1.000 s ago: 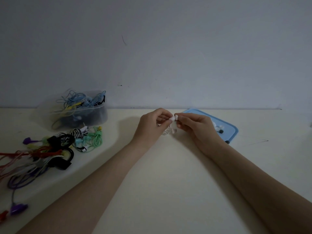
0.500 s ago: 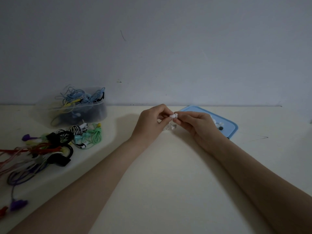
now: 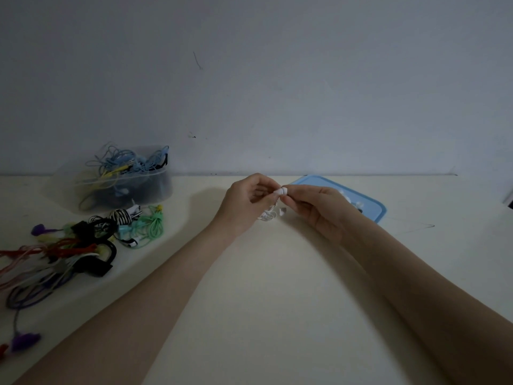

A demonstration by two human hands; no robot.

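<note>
Earbud (image 3: pixel 283 191) in white sits pinched between our two hands above the cream table (image 3: pixel 263 301), our left hand (image 3: pixel 244 204) curled on it from one side and our right hand (image 3: pixel 319 209) nipping it from the other, so its axis runs hand to hand. Its cable (image 3: pixel 267 215) dangles in loose loops beneath the left fingers (nearer that hand, we judge, for gathering up), with the blue lid (image 3: pixel 377 211) just beyond the right.
</note>
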